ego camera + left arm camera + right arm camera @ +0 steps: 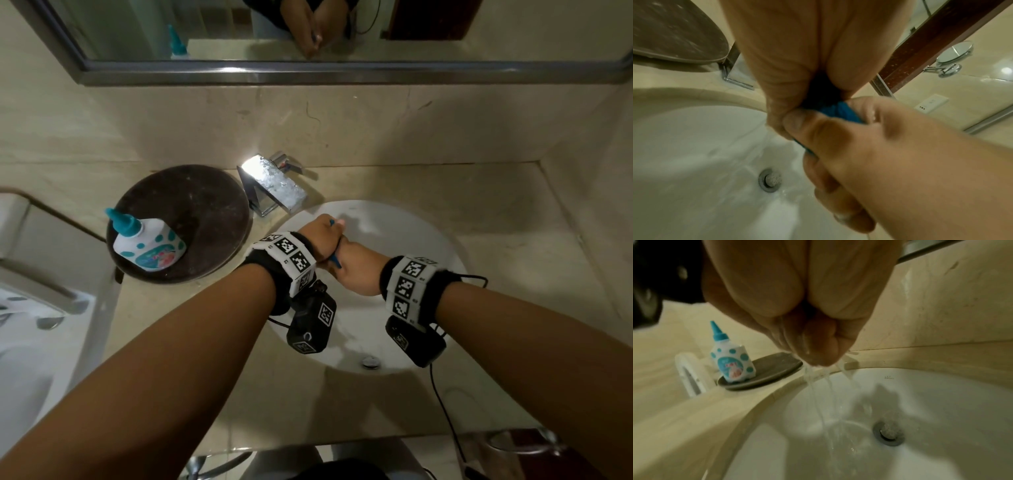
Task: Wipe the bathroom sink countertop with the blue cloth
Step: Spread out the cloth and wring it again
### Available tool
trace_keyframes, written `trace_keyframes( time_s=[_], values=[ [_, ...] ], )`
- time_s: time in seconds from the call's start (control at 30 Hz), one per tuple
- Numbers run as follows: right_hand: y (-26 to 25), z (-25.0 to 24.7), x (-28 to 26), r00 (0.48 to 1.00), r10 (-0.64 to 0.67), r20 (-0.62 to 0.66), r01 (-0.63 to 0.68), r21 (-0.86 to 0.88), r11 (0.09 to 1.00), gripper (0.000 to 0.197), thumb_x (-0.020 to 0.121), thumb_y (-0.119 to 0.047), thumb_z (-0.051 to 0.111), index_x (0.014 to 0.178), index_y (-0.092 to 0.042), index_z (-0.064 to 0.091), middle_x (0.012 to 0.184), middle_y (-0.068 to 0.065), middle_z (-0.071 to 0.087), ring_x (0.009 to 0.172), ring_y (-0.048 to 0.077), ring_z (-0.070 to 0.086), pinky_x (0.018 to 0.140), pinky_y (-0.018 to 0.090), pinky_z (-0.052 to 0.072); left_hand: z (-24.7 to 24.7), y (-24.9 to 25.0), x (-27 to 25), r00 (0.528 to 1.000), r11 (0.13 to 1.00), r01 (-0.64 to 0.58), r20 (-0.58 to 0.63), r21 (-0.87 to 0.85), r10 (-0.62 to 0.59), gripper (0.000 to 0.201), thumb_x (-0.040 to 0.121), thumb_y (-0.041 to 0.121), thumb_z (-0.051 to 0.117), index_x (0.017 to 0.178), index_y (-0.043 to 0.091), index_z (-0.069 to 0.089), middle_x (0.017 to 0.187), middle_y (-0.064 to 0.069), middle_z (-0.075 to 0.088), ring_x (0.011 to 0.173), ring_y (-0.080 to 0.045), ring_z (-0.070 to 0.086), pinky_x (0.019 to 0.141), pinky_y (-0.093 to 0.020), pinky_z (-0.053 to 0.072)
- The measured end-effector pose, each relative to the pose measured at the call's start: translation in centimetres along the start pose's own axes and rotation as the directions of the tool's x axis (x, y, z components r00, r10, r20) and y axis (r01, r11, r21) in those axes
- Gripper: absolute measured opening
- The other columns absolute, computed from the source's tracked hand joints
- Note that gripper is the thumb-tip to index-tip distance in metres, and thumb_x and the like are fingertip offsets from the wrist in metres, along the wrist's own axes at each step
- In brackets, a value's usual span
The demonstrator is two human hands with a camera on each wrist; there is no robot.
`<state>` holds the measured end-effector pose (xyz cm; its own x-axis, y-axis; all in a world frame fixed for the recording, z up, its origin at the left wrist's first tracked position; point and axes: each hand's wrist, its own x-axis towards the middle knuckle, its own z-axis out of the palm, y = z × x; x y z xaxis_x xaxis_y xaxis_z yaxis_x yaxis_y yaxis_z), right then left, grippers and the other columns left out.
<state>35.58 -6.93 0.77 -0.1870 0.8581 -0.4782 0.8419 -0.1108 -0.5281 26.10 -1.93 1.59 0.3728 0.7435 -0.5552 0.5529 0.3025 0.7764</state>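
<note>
Both of my hands are clenched together over the white sink basin [404, 233]. My left hand [320, 233] and my right hand [354, 272] grip the bunched blue cloth [336, 263] between them; only small blue edges show. In the left wrist view the blue cloth [838, 112] is squeezed between my left hand [789, 65] and my right hand [859, 146]. In the right wrist view water [818, 394] streams from my right fist [807, 313] into the basin [920, 402]; the cloth is hidden there. The beige stone countertop [520, 274] surrounds the sink.
A chrome faucet [274, 186] stands behind the basin. Left of it a dark round plate [198, 195] carries a white bottle with a teal cap [147, 245]. A framed mirror [239, 70] runs along the back wall. The drain [370, 362] lies near the front.
</note>
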Motion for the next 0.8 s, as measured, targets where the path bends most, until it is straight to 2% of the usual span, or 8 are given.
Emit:
trace_keyframes(
  time_s=[0.2, 0.3, 0.37, 0.43, 0.5, 0.67, 0.73, 0.8],
  values=[
    [-0.3, -0.2, -0.8, 1.0, -0.015, -0.003, 0.015, -0.049, 0.999, 0.04, 0.098, -0.024, 0.04, 0.127, 0.003, 0.036, 0.101, 0.021, 0.062, 0.086, 0.032, 0.061, 0.08, 0.042, 0.051, 0.0, -0.1, -0.4, 1.0, 0.999, 0.013, -0.023, -0.052, -0.014, 0.036, 0.099, 0.034, 0.036, 0.117, 0.004, 0.048, 0.114, -0.026, 0.058, 0.105, -0.039, 0.058, 0.095, -0.051, 0.046],
    [0.4, -1.2, -1.0, 1.0, -0.017, -0.02, 0.016, -0.081, 0.997, 0.043, 0.097, -0.024, 0.043, 0.132, 0.0, 0.034, 0.102, 0.019, 0.062, 0.081, 0.024, 0.057, 0.072, 0.032, 0.045, 0.4, -0.2, -1.0, 0.998, 0.994, -0.054, -0.042, -0.1, 0.05, 0.01, 0.097, 0.026, 0.044, 0.104, 0.018, 0.047, 0.106, -0.02, 0.058, 0.101, -0.034, 0.058, 0.094, -0.043, 0.048],
    [0.7, -2.1, -1.1, 1.0, -0.022, 0.011, 0.022, 0.004, 1.0, 0.048, 0.093, -0.025, 0.051, 0.135, -0.011, 0.033, 0.1, 0.01, 0.061, 0.083, 0.018, 0.055, 0.074, 0.027, 0.042, 0.7, -0.5, -1.2, 0.997, 0.986, -0.066, -0.044, -0.155, 0.06, 0.007, 0.093, 0.026, 0.05, 0.094, 0.029, 0.044, 0.116, -0.024, 0.054, 0.108, -0.038, 0.056, 0.096, -0.049, 0.047],
    [1.1, -2.7, -0.9, 0.998, -0.038, 0.051, 0.028, 0.181, 0.983, 0.037, 0.089, -0.024, 0.058, 0.122, -0.022, 0.041, 0.092, -0.001, 0.059, 0.079, 0.006, 0.058, 0.071, 0.021, 0.048, 0.7, -0.6, -1.2, 0.996, 0.971, -0.084, -0.055, -0.224, 0.073, 0.018, 0.088, 0.029, 0.055, 0.101, 0.029, 0.043, 0.118, -0.024, 0.053, 0.107, -0.038, 0.057, 0.096, -0.05, 0.048],
    [1.0, -3.4, -0.8, 0.994, 0.041, 0.103, -0.077, 0.379, 0.922, 0.029, 0.088, -0.025, 0.06, 0.11, -0.024, 0.042, 0.088, -0.003, 0.053, 0.077, 0.007, 0.054, 0.06, 0.02, 0.046, 0.4, -0.4, -1.5, 0.992, 0.951, -0.113, -0.079, -0.289, 0.094, 0.025, 0.091, 0.024, 0.056, 0.11, 0.023, 0.041, 0.109, -0.018, 0.056, 0.098, -0.031, 0.059, 0.092, -0.045, 0.049],
    [0.8, -4.5, -1.1, 0.959, 0.182, 0.218, -0.284, 0.771, 0.569, 0.056, 0.088, -0.014, 0.061, 0.132, -0.024, 0.028, 0.123, 0.012, 0.051, 0.089, 0.024, 0.063, 0.065, 0.033, 0.054, -0.6, -0.6, -1.4, 0.975, 0.888, -0.223, -0.097, -0.401, 0.201, 0.02, 0.097, 0.006, 0.045, 0.107, 0.022, 0.05, 0.107, -0.012, 0.056, 0.096, -0.022, 0.059, 0.09, -0.04, 0.05],
    [0.6, -4.5, -1.0, 0.96, 0.124, 0.251, -0.278, 0.811, 0.515, 0.06, 0.086, -0.002, 0.059, 0.133, -0.023, 0.028, 0.12, 0.012, 0.054, 0.085, 0.027, 0.066, 0.059, 0.032, 0.055, -0.6, -0.2, -1.8, 0.967, 0.876, -0.254, -0.088, -0.411, 0.24, 0.018, 0.098, 0.008, 0.043, 0.109, 0.02, 0.051, 0.102, -0.01, 0.058, 0.094, -0.021, 0.059, 0.087, -0.036, 0.051],
    [0.1, -4.3, -0.8, 0.963, 0.057, 0.263, -0.252, 0.803, 0.54, 0.061, 0.086, 0.006, 0.055, 0.133, -0.021, 0.028, 0.105, 0.011, 0.059, 0.074, 0.024, 0.065, 0.048, 0.024, 0.049, -0.4, 0.5, -2.5, 0.963, 0.889, -0.27, -0.086, -0.371, 0.256, 0.019, 0.1, 0.015, 0.041, 0.117, 0.014, 0.049, 0.09, -0.005, 0.059, 0.079, -0.016, 0.058, 0.07, -0.019, 0.051]
  ],
)
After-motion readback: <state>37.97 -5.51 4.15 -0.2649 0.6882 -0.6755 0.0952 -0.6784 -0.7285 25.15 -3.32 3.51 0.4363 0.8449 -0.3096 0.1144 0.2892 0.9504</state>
